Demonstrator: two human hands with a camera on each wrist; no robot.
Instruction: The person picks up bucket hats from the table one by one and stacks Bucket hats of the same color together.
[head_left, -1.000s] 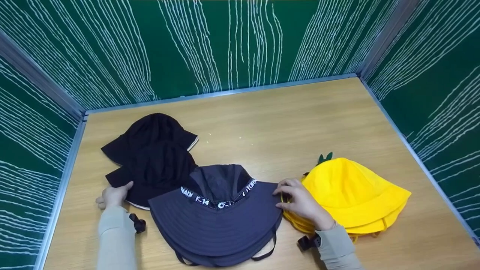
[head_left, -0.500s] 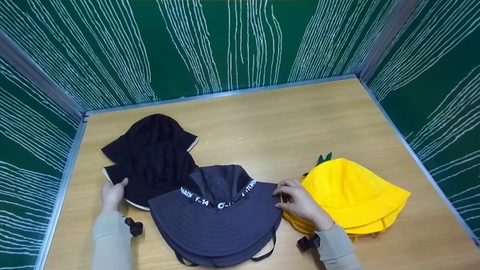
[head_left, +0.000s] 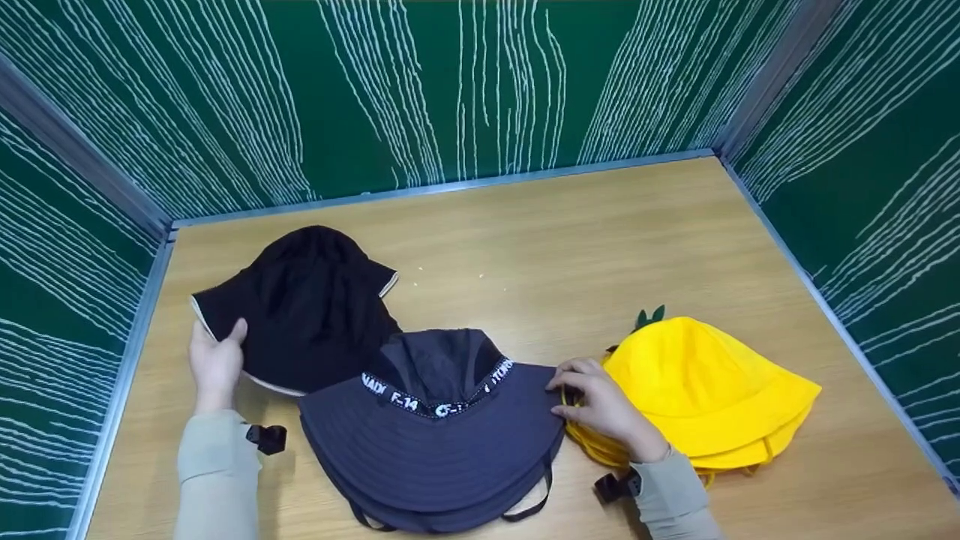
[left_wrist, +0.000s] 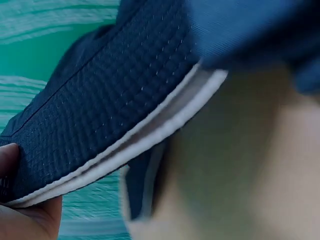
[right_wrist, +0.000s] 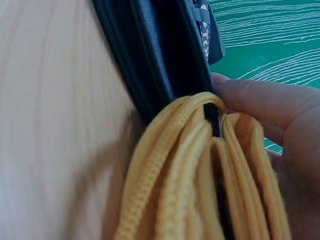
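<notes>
My left hand (head_left: 215, 360) pinches the white-edged brim of a black bucket hat (head_left: 315, 330), thumb on top and fingers beneath. In the left wrist view, that hat's stitched brim (left_wrist: 110, 105) rises from the thumb (left_wrist: 7, 157). This hat overlaps another black hat behind it, whose right brim tip (head_left: 384, 276) shows. A dark grey wide-brimmed sun hat (head_left: 435, 465) with a lettered band lies in the middle. My right hand (head_left: 600, 401) holds its right brim edge, beside the yellow bucket hats (head_left: 697, 375). The right wrist view shows yellow brims (right_wrist: 190, 170) close against the fingers.
Green panels (head_left: 495, 90) with white wavy lines enclose the wooden table (head_left: 570, 255) at the back and sides. A green leaf-shaped trim (head_left: 649, 316) sticks up behind the yellow hats. Black straps (head_left: 534, 506) hang from the grey hat's brim.
My left hand has taken hold of the front black hat's brim and moved it up and away, so that it covers more of the rear one. The right hand stays in place.
</notes>
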